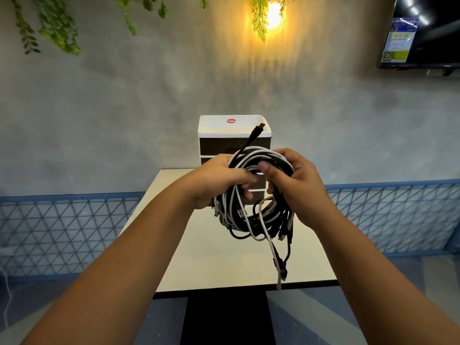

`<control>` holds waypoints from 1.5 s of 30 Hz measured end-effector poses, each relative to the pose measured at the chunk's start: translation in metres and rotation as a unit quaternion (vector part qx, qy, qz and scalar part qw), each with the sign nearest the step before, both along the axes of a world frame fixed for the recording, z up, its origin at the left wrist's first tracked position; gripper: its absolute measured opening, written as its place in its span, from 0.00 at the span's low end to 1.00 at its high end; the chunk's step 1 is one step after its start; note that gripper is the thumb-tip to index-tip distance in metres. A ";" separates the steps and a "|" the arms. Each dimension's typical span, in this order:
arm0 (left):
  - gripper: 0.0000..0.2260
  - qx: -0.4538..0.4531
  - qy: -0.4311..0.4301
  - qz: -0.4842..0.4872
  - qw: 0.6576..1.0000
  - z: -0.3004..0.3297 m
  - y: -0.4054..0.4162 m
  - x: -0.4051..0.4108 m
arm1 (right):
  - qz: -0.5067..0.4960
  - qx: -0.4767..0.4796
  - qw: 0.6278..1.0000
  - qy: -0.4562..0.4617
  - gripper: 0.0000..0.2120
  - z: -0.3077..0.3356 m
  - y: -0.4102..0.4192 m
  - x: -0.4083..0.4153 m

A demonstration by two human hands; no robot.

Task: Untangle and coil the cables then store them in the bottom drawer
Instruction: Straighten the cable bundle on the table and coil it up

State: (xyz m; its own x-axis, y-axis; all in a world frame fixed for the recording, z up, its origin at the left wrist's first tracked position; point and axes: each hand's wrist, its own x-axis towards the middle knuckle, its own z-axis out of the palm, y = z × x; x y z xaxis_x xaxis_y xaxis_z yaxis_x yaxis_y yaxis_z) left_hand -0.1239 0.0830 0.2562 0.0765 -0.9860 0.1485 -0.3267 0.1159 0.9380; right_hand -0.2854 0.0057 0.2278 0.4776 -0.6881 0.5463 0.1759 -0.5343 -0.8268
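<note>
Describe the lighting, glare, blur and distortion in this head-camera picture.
Head view: a warm wall lamp blows out to a glare and streaks the grey wall; the hanging leaves are soft with blur; the TV screen carries bright reflections; wide-angle distortion bows the blue railing and stretches the forearms; the cable bundle in the left hand and right hand is fairly sharp.

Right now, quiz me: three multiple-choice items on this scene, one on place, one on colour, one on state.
1. Where is the cable bundle?
A. On the table
B. In both hands, above the table
C. In a drawer

2. What colours are the cables?
A. Black and white
B. All red
C. All blue

3. How are the cables?
A. Neatly coiled
B. Tangled, ends dangling
C. Laid straight

Answers: B, the left hand and right hand grip it in front of the drawer unit; A, only those colours show; B, loops cross and plugs hang loose.
</note>
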 end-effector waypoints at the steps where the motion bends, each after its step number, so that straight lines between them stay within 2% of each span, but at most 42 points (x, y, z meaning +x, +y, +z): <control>1: 0.08 -0.012 -0.005 0.020 1.000 -0.002 -0.002 0.000 | 0.009 0.011 1.000 0.001 0.14 -0.001 -0.002 -0.001; 3: 0.04 -0.040 -0.007 0.058 0.997 -0.006 -0.006 0.001 | -0.009 0.040 0.999 0.003 0.25 -0.006 -0.004 -0.007; 4: 0.01 -0.051 0.006 0.079 0.996 -0.007 -0.008 0.002 | -0.058 0.045 0.997 -0.002 0.28 -0.011 -0.002 -0.011; 6: 0.06 -0.068 0.039 0.118 0.990 -0.009 -0.010 0.005 | -0.189 0.022 0.981 -0.024 0.22 -0.029 0.006 -0.017; 8: 0.08 -0.083 0.067 0.148 0.983 -0.009 -0.012 0.007 | -0.247 -0.013 0.969 -0.029 0.13 -0.053 0.019 -0.013; 13: 0.06 -0.119 0.068 0.179 0.974 -0.012 -0.017 0.004 | -0.172 -0.013 0.978 0.115 0.13 -0.080 0.034 0.008; 15: 0.04 -0.133 0.035 0.190 0.972 -0.015 -0.019 0.003 | -0.172 -0.030 0.970 0.169 0.13 -0.077 0.033 0.007; 18: 0.02 -0.146 -0.059 0.220 0.963 -0.023 -0.022 0.003 | -0.206 -0.104 0.940 0.252 0.20 -0.065 0.038 0.001; 20: 0.05 -0.142 -0.106 0.244 0.953 -0.031 -0.024 0.003 | -0.199 -0.130 0.931 0.277 0.21 -0.055 0.044 -0.002; 26: 0.08 -0.126 -0.124 0.289 0.941 -0.044 -0.030 -0.002 | -0.147 -0.214 0.906 0.334 0.18 -0.035 0.070 -0.002; 30: 0.07 -0.128 -0.132 0.302 0.935 -0.040 -0.031 0.000 | -0.120 -0.235 0.897 0.355 0.17 -0.023 0.075 -0.014; 35: 0.02 -0.087 -0.104 0.240 0.961 -0.030 -0.022 0.022 | -0.154 -0.290 0.842 0.428 0.11 -0.004 0.033 -0.058; 37: 0.06 -0.067 -0.067 0.190 0.977 -0.026 -0.015 0.029 | -0.192 -0.369 0.813 0.407 0.08 -0.003 0.010 -0.074; 38: 0.06 -0.056 -0.051 0.163 0.984 -0.024 -0.013 0.031 | -0.224 -0.422 0.783 0.398 0.06 -0.005 -0.001 -0.079; 40: 0.07 -0.045 -0.043 0.119 0.991 -0.021 -0.008 0.033 | -0.276 -0.472 0.751 0.370 0.06 -0.010 -0.017 -0.084; 42: 0.06 -0.034 -0.053 0.080 0.995 -0.020 -0.006 0.032 | -0.276 -0.482 0.760 0.338 0.07 -0.013 -0.028 -0.083; 45: 0.02 -0.016 -0.066 0.021 0.997 -0.018 -0.001 0.027 | -0.262 -0.449 0.808 0.278 0.06 -0.020 -0.038 -0.077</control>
State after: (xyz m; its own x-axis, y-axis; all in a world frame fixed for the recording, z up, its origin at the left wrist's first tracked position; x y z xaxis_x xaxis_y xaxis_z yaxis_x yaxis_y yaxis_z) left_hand -0.0972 0.0825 0.2384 0.0953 -0.9769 0.1914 -0.4529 0.1287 0.8822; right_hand -0.3628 -0.0321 0.2080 0.5924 -0.3214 0.7388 -0.5335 -0.8436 0.0608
